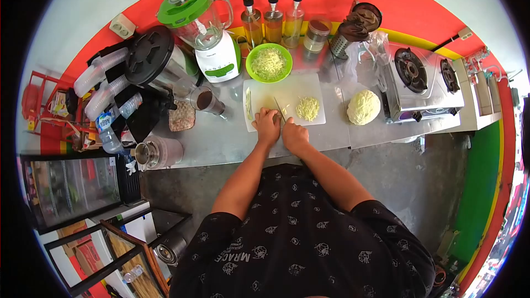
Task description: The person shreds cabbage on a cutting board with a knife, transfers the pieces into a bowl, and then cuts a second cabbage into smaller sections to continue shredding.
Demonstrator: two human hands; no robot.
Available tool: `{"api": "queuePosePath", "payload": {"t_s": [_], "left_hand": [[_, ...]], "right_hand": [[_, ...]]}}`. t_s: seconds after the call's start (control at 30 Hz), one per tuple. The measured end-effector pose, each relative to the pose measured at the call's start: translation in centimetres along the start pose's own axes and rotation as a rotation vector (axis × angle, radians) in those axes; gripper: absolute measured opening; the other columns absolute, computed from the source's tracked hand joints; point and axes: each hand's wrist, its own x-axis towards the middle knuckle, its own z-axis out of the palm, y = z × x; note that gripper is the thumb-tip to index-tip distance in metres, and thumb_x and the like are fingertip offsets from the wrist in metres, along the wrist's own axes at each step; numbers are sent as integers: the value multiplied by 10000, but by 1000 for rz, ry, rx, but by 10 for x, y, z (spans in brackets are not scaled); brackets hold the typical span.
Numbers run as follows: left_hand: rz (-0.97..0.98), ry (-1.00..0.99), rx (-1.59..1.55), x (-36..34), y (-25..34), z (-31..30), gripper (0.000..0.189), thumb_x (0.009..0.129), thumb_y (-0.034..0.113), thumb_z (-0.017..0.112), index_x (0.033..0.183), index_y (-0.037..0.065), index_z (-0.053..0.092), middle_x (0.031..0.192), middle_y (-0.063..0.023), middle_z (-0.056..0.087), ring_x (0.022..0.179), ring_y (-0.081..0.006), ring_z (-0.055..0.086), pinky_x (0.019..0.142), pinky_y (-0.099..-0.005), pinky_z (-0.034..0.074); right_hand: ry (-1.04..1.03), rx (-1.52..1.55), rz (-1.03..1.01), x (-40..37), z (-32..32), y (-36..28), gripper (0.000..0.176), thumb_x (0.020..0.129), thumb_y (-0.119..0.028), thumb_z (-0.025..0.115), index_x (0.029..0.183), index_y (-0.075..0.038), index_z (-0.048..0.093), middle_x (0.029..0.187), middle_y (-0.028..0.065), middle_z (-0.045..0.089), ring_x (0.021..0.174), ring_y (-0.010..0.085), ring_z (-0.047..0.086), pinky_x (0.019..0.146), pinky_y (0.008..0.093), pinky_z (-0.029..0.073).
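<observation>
On the white cutting board (265, 89), my right hand (295, 136) is wrapped round the handle of a knife (280, 107), whose blade points away from me. Just left of the blade, my left hand (267, 126) has its fingers curled down on the board over something pale, mostly hidden under them. A few pale shreds lie beside the blade. Right of the knife is a pile of shredded cabbage (308, 108). A green strip (248, 104) lies along the board's left edge. Behind the board stands a green bowl (287, 69) holding more shreds.
A cabbage (364, 107) sits right of the board, near a gas stove (425, 96). Behind are a blender (218, 58), pump bottles (273, 22) and a jar (317, 36). Left of the board stand a dark-filled cup (208, 102) and a pinkish container (167, 152).
</observation>
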Motion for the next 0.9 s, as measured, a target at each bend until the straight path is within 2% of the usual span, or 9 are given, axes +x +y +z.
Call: {"api": "queuePosePath", "payload": {"t_s": [0.1, 0.2, 0.3, 0.4, 0.53, 0.63, 0.77, 0.8, 0.9], "left_hand": [[-1, 26, -18, 9, -5, -11, 148, 881, 226, 716, 1014, 163, 733, 1134, -39, 594, 1130, -313, 497, 873, -500, 310], [64, 99, -53, -1, -5, -12, 97, 899, 183, 677, 966, 123, 712, 1053, -63, 613, 1037, -319, 559, 865, -494, 373], [122, 91, -200, -1, -31, -20, 62, 893, 80, 642, 941, 75, 680, 963, -101, 617, 909, -327, 608, 816, -449, 458], [25, 278, -264, -9, -33, -44, 126, 857, -59, 600, 929, 33, 647, 898, -142, 600, 814, -315, 622, 733, -392, 508], [-116, 350, -129, -6, -57, -59, 150, 830, -15, 656, 961, 50, 627, 897, -134, 585, 837, -305, 608, 763, -417, 498], [-211, 232, -103, 9, -56, -70, 207, 830, 88, 755, 986, 67, 621, 907, -106, 596, 865, -296, 607, 796, -428, 501], [-236, 141, 3, 23, -55, -69, 260, 842, 166, 763, 1041, 106, 608, 972, -107, 614, 947, -310, 609, 825, -447, 513], [-253, 91, 77, 25, -53, -70, 268, 850, 184, 757, 1064, 129, 605, 1013, -112, 617, 984, -326, 611, 838, -461, 521], [-375, 25, 102, 28, -47, -71, 256, 866, 194, 738, 1084, 184, 604, 1099, -124, 601, 1060, -375, 598, 856, -500, 532]], "right_hand": [[73, -27, -38, 13, -4, -11, 259, 944, -155, 605, 1122, 15, 523, 958, 212, 757, 930, 361, 759, 800, 449, 610], [69, -47, -38, 18, -9, 1, 225, 958, -125, 573, 1120, 22, 523, 963, 221, 752, 954, 359, 755, 818, 443, 607], [86, 83, 11, 15, -6, 5, 253, 961, -129, 539, 1152, 35, 517, 1045, 274, 726, 1015, 417, 724, 898, 478, 578], [58, 116, -64, 12, -7, 8, 244, 976, -110, 493, 1165, 40, 528, 1051, 287, 716, 1021, 435, 713, 900, 492, 573], [10, 63, -79, 11, -5, 5, 234, 962, -109, 518, 1143, 33, 558, 1043, 279, 721, 1015, 436, 716, 876, 500, 583], [84, -59, -57, 11, 3, 18, 183, 973, -119, 527, 1087, 10, 592, 989, 199, 754, 949, 363, 752, 809, 451, 611], [171, -69, 46, 9, 3, 33, 173, 977, -122, 525, 1057, 5, 612, 919, 173, 762, 878, 326, 767, 756, 426, 621], [101, -8, 92, 9, -2, 37, 230, 976, -162, 518, 1098, 18, 592, 1015, 236, 743, 991, 365, 742, 816, 455, 606], [132, 8, 100, 8, -8, 50, 264, 977, -192, 506, 1110, 23, 582, 1007, 251, 736, 965, 398, 736, 823, 470, 598]]}}
